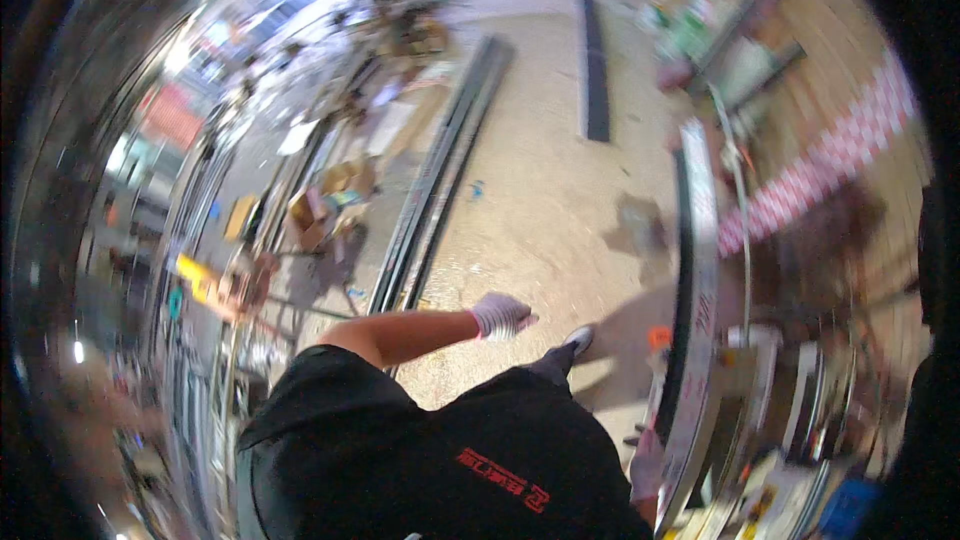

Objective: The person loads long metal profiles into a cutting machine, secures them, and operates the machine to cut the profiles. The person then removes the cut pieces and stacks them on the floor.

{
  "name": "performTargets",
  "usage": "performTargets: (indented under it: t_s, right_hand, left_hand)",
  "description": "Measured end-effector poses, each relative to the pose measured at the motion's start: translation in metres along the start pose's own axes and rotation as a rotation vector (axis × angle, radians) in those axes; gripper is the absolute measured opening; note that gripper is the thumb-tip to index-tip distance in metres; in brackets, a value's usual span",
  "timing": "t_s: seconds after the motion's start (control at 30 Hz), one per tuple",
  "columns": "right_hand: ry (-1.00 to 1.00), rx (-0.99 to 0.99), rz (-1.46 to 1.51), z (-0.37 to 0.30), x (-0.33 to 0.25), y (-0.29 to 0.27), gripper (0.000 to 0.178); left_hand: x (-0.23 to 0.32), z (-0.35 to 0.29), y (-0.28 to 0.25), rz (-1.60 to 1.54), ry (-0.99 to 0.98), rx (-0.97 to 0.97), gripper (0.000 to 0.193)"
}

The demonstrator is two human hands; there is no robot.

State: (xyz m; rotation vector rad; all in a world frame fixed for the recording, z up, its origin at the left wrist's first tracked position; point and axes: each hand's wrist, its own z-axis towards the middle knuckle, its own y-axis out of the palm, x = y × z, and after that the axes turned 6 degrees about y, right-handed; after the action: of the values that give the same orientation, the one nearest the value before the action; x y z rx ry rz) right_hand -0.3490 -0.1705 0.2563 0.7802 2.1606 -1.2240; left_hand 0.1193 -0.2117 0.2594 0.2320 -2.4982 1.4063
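Observation:
My left hand (502,317), in a pale striped work glove, is held out over the floor in front of my body. Its fingers are curled in, and nothing shows in them. Low on the right is my right hand (648,470), also gloved, close to the near end of a long pale profile bar (704,230) with a dark side. Blur and the angle hide whether its fingers touch or grip anything. Ahead and left of my left hand, long dark profile bars (450,155) lie on the floor.
Another dark bar (593,65) lies farther ahead on the concrete floor (545,210). Cardboard boxes (305,218), a yellow-handled tool (198,280) and stacked metal lengths crowd the left. A red-and-white checked strip (825,165) and a pale hose (742,190) are on the right.

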Motion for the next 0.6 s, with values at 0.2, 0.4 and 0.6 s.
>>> performTargets:
  t_s: [0.2, 0.4, 0.6]
  right_hand:
    - [-0.266, -0.029, -0.191, 0.106, -0.035, 0.034, 0.039]
    - [-0.364, -0.108, -0.264, 0.204, -0.103, 0.16, 0.047]
    - [-0.475, -0.509, -0.241, 0.237, -0.262, 0.286, 0.041]
  left_hand:
    - [-0.085, -0.122, 0.127, -0.316, -0.421, 0.326, 0.048]
    - [-0.154, -0.211, 0.24, -0.62, -0.748, 0.164, 0.046]
    - [-0.271, -0.272, 0.237, -0.756, -1.087, 0.228, 0.035]
